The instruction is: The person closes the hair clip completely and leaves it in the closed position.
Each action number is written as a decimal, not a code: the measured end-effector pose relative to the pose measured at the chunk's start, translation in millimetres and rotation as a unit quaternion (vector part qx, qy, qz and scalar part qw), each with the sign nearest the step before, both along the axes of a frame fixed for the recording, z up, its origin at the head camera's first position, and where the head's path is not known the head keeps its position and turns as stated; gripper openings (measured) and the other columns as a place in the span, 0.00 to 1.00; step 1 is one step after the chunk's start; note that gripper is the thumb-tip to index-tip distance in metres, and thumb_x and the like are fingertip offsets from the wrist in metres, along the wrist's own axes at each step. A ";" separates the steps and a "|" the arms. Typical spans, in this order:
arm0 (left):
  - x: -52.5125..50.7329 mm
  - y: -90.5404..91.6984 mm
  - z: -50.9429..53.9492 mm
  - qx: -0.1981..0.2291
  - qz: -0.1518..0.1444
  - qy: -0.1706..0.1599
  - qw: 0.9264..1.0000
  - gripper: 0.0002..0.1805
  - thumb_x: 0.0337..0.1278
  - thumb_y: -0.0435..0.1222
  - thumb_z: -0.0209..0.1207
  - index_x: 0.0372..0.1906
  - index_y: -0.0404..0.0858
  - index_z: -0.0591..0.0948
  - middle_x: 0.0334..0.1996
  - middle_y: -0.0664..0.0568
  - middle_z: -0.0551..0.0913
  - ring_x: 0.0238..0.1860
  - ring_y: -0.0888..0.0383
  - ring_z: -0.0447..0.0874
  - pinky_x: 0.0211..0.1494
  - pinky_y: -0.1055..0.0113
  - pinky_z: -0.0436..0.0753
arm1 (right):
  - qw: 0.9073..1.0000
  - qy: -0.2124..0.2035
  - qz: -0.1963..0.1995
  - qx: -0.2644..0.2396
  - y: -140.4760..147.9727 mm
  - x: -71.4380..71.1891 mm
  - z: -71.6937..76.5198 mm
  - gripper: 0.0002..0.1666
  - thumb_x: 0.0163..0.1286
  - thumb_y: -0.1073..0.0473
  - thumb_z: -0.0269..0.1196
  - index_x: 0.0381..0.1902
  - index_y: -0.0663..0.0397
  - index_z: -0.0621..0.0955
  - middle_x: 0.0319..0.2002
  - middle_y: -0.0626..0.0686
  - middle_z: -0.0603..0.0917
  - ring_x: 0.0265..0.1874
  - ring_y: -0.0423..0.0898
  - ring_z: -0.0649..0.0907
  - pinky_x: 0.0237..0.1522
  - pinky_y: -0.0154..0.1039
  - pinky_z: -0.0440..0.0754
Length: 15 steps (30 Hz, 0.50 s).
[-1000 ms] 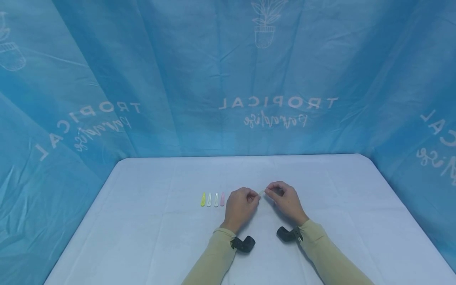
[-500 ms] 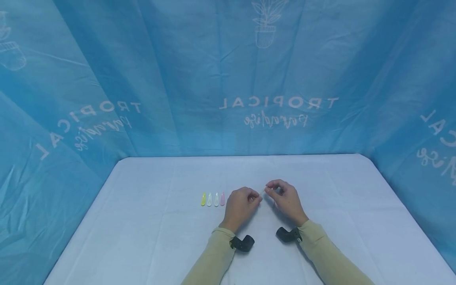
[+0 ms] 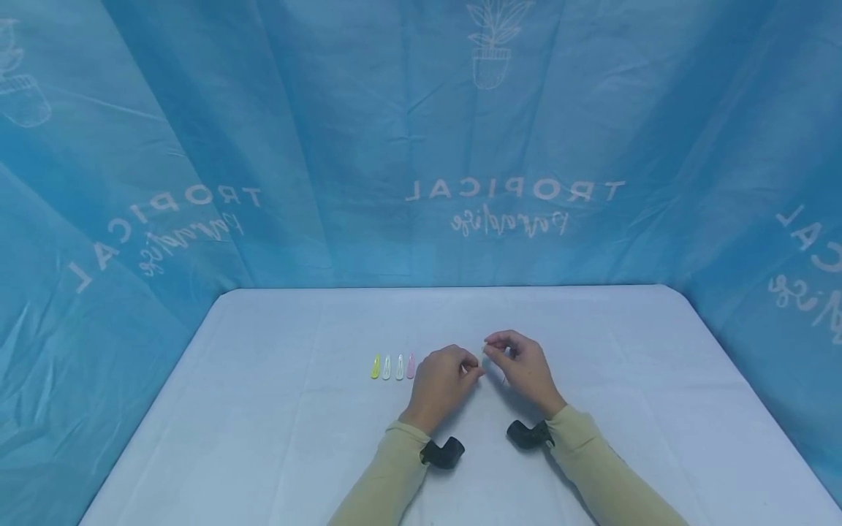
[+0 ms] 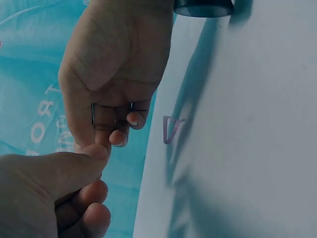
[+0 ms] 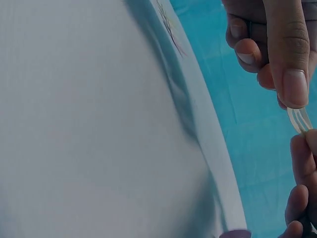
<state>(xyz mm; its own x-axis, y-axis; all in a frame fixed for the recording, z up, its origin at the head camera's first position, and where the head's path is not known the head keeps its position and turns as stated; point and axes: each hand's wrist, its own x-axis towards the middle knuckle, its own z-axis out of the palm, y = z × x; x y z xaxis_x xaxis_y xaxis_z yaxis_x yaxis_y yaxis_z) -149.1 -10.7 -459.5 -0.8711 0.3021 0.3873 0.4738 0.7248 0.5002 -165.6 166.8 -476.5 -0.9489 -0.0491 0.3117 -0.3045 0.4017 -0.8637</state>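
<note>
A pale, slotted snap hair clip (image 5: 299, 119) is held up between my two hands. My left hand (image 3: 439, 386) pinches one end under its thumb, as the right wrist view shows. At the other end are the fingertips of my right hand (image 3: 525, 367), pinching it. In the left wrist view the left hand (image 4: 54, 186) meets the right hand (image 4: 116, 64), and the clip is hidden there. Just left of my left hand, several snap clips lie in a row: a yellow clip (image 3: 376, 367), pale clips (image 3: 387, 367), and a pink clip (image 3: 411, 366).
A purple-pink clip (image 4: 171, 130) lies on the white cloth, below the hands. The white-covered table (image 3: 263, 438) is bounded by blue printed curtains (image 3: 329, 146) at the back and sides. Black wrist cameras (image 3: 443, 454) sit under both forearms.
The right hand has shifted slightly left and away from the body, so both hands' fingertips are closer together. The clip between them has turned. The row of clips has not moved.
</note>
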 end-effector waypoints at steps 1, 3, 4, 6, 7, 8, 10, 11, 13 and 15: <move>0.1 -1.6 -0.3 0.000 -0.003 0.005 1.000 0.06 0.55 0.40 0.72 0.34 0.43 0.88 0.28 0.58 0.85 0.26 0.68 0.74 0.31 0.75 0.74 | 1.000 0.000 0.002 0.000 -1.0 0.2 0.7 0.08 0.68 0.60 0.69 0.42 0.59 0.85 0.34 0.53 0.85 0.25 0.43 0.76 0.22 0.34 0.73; 0.4 -5.0 -0.5 -0.001 -0.006 0.010 1.000 0.06 0.55 0.40 0.73 0.33 0.43 0.88 0.28 0.58 0.85 0.26 0.69 0.74 0.31 0.75 0.74 | 1.000 0.001 0.003 0.006 -3.4 0.7 2.0 0.08 0.67 0.61 0.69 0.41 0.59 0.85 0.33 0.52 0.85 0.25 0.43 0.76 0.23 0.34 0.73; 0.8 -6.6 -0.1 -0.001 -0.007 0.010 1.000 0.06 0.55 0.40 0.72 0.33 0.42 0.88 0.28 0.58 0.85 0.26 0.68 0.74 0.31 0.75 0.74 | 1.000 0.002 0.003 0.007 -4.8 0.7 2.3 0.08 0.67 0.61 0.69 0.41 0.59 0.86 0.33 0.52 0.85 0.26 0.43 0.77 0.25 0.34 0.73; 1.5 -9.8 0.6 -0.003 -0.008 0.011 1.000 0.07 0.55 0.41 0.72 0.34 0.42 0.88 0.28 0.58 0.84 0.26 0.68 0.74 0.31 0.75 0.74 | 1.000 0.001 0.003 0.011 -7.9 0.9 3.5 0.08 0.67 0.61 0.69 0.41 0.59 0.86 0.33 0.51 0.86 0.28 0.43 0.78 0.28 0.35 0.73; 1.7 -11.1 0.6 -0.003 -0.007 0.011 1.000 0.07 0.55 0.41 0.72 0.34 0.42 0.88 0.28 0.58 0.84 0.26 0.69 0.74 0.31 0.75 0.74 | 1.000 0.000 0.003 0.015 -9.6 0.8 4.6 0.07 0.67 0.60 0.69 0.41 0.58 0.86 0.33 0.50 0.86 0.28 0.43 0.78 0.29 0.35 0.73; 2.2 -12.6 1.1 -0.004 -0.006 0.011 1.000 0.07 0.55 0.41 0.72 0.34 0.43 0.88 0.28 0.58 0.84 0.26 0.68 0.74 0.31 0.75 0.74 | 1.000 0.001 0.002 0.018 -11.7 0.7 5.2 0.07 0.67 0.60 0.69 0.41 0.58 0.86 0.32 0.49 0.86 0.30 0.43 0.78 0.32 0.35 0.73; 2.4 -15.7 1.3 -0.004 -0.005 0.013 1.000 0.07 0.56 0.41 0.72 0.34 0.43 0.88 0.28 0.58 0.84 0.26 0.68 0.74 0.31 0.75 0.74 | 1.000 0.000 0.000 0.023 -16.2 -0.3 5.8 0.07 0.68 0.60 0.68 0.41 0.57 0.87 0.32 0.49 0.86 0.32 0.42 0.79 0.34 0.35 0.73; 2.3 -17.4 1.1 -0.004 -0.004 0.016 1.000 0.07 0.56 0.41 0.72 0.34 0.42 0.88 0.28 0.58 0.84 0.26 0.68 0.74 0.31 0.75 0.74 | 1.000 0.000 -0.001 0.027 -18.4 -0.9 6.3 0.07 0.68 0.60 0.68 0.41 0.58 0.87 0.32 0.49 0.86 0.32 0.42 0.79 0.34 0.36 0.73; 2.1 -21.0 0.6 -0.005 -0.002 0.019 1.000 0.07 0.55 0.41 0.72 0.34 0.42 0.88 0.28 0.58 0.85 0.26 0.68 0.75 0.31 0.74 0.75 | 0.999 -0.002 -0.002 0.034 -22.9 -2.3 6.9 0.07 0.67 0.60 0.68 0.40 0.58 0.87 0.31 0.49 0.86 0.29 0.42 0.78 0.33 0.36 0.73; 2.0 -24.7 0.2 -0.008 0.001 0.021 1.000 0.08 0.55 0.41 0.72 0.33 0.42 0.88 0.28 0.57 0.85 0.26 0.67 0.76 0.31 0.74 0.76 | 0.999 -0.005 -0.002 0.040 -27.3 -3.4 7.6 0.07 0.67 0.61 0.68 0.40 0.59 0.87 0.30 0.49 0.85 0.26 0.42 0.77 0.29 0.36 0.73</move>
<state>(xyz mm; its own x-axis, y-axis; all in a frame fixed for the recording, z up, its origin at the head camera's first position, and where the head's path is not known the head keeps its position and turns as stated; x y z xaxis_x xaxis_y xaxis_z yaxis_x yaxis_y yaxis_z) -147.1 -35.4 -459.3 -0.8548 0.3068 0.4186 0.4925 0.7340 0.4677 -168.9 139.5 -468.8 -0.9525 -0.0688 0.2967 -0.2932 0.4705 -0.8323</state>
